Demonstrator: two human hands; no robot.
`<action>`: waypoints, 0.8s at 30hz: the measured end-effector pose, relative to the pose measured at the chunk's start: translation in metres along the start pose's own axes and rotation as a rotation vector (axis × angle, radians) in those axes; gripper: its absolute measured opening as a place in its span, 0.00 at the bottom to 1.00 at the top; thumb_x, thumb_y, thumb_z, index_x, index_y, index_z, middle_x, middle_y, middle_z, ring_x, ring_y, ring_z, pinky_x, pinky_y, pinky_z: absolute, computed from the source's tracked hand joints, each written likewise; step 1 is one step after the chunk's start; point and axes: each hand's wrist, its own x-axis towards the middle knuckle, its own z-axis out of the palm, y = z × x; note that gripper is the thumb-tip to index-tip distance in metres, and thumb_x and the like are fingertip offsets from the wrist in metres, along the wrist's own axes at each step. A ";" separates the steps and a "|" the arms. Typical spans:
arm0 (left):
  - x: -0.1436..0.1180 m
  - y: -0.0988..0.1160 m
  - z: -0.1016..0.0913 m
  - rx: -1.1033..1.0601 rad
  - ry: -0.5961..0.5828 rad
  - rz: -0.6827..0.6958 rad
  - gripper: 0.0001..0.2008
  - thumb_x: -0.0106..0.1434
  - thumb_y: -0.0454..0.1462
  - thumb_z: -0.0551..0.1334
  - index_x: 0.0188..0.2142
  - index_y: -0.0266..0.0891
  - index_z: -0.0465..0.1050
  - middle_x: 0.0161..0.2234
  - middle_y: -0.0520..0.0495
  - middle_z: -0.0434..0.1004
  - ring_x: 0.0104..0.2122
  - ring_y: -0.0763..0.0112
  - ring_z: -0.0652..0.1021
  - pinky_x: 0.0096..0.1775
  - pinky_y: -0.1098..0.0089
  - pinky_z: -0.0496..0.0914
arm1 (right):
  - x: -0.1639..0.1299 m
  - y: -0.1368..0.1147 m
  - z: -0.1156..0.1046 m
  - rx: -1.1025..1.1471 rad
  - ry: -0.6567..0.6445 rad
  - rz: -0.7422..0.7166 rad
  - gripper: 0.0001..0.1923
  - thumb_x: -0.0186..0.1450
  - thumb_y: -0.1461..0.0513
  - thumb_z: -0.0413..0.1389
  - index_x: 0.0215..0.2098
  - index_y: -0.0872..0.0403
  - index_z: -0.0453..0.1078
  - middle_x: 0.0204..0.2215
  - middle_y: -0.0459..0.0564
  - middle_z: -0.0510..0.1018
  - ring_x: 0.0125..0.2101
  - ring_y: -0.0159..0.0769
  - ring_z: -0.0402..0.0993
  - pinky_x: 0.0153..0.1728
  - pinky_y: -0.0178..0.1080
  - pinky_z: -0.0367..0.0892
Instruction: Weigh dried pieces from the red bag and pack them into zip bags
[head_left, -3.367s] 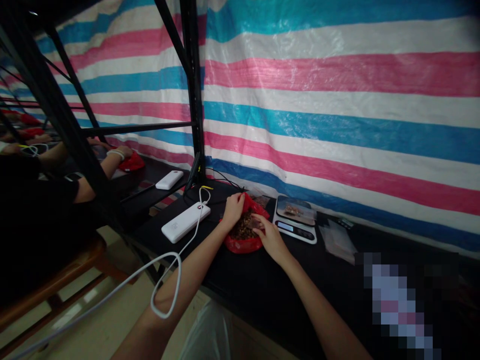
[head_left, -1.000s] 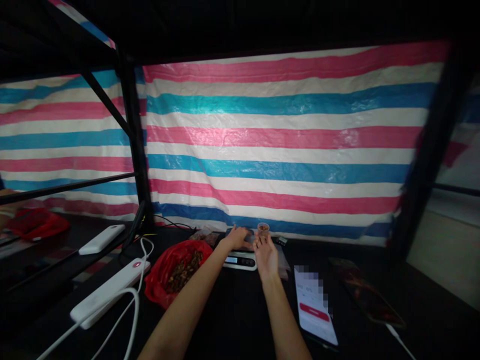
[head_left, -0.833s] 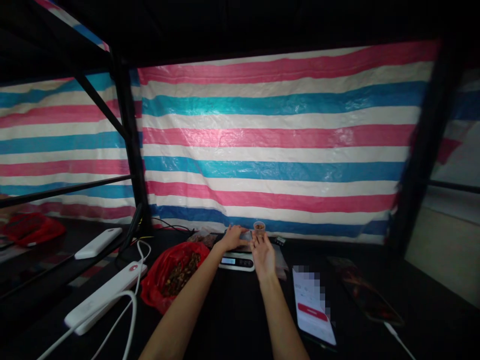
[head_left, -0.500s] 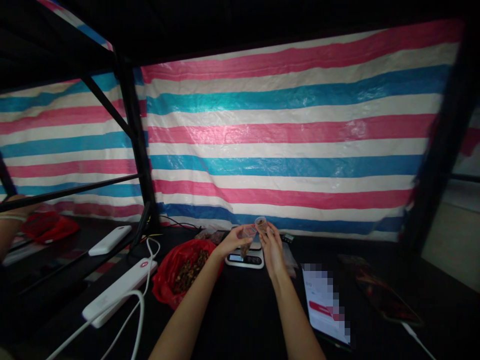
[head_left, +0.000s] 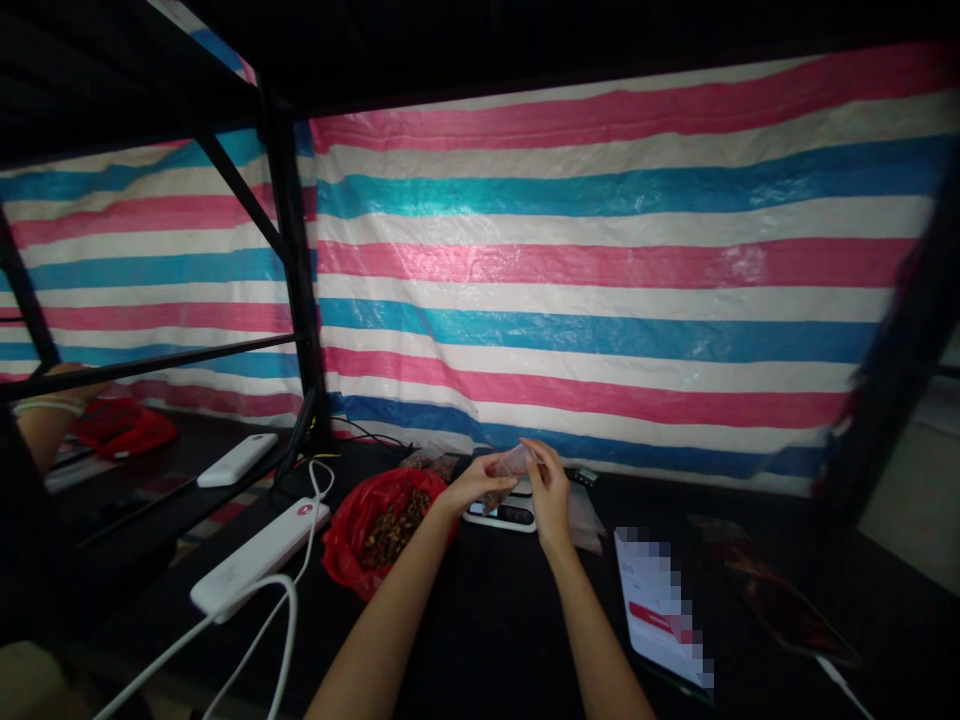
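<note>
Both hands are up over the scale (head_left: 501,512) at the far side of the black table (head_left: 487,640). The left hand (head_left: 474,487) pinches a small clear bag (head_left: 507,466) by its lower edge, while the right hand (head_left: 550,490) has its fingertips closed on the top end. A red bag (head_left: 360,520) of brown bits sits just left, with a phone (head_left: 660,620) to the right.

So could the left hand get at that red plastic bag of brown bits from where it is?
Probably yes: the red plastic bag lies open just beside the left hand, nothing between, though that hand holds a small clear pouch.
</note>
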 end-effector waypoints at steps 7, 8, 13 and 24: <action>0.011 0.001 -0.009 0.150 0.018 -0.003 0.30 0.45 0.42 0.67 0.47 0.31 0.67 0.34 0.43 0.74 0.27 0.75 0.71 0.30 0.75 0.65 | -0.001 -0.012 -0.003 -0.103 0.132 -0.038 0.16 0.63 0.58 0.45 0.46 0.52 0.66 0.44 0.53 0.69 0.46 0.38 0.63 0.49 0.44 0.57; 0.018 0.000 -0.013 0.207 0.050 -0.008 0.32 0.44 0.42 0.67 0.48 0.31 0.66 0.33 0.43 0.74 0.25 0.76 0.71 0.29 0.75 0.64 | -0.001 -0.010 -0.004 -0.096 0.175 -0.017 0.16 0.63 0.58 0.45 0.45 0.53 0.66 0.44 0.54 0.69 0.46 0.38 0.64 0.48 0.44 0.57; 0.055 -0.016 -0.026 0.630 0.150 -0.004 0.31 0.43 0.44 0.67 0.46 0.31 0.68 0.33 0.45 0.75 0.29 0.69 0.73 0.33 0.70 0.67 | 0.000 0.010 -0.005 0.041 0.293 0.164 0.18 0.60 0.54 0.48 0.44 0.55 0.65 0.43 0.54 0.69 0.43 0.38 0.66 0.45 0.43 0.60; 0.006 0.013 -0.054 1.205 0.335 0.089 0.23 0.60 0.49 0.50 0.52 0.44 0.61 0.54 0.44 0.61 0.56 0.62 0.59 0.56 0.51 0.43 | -0.001 0.021 0.005 0.354 0.153 0.332 0.22 0.58 0.52 0.51 0.47 0.54 0.65 0.48 0.54 0.68 0.46 0.41 0.66 0.46 0.44 0.61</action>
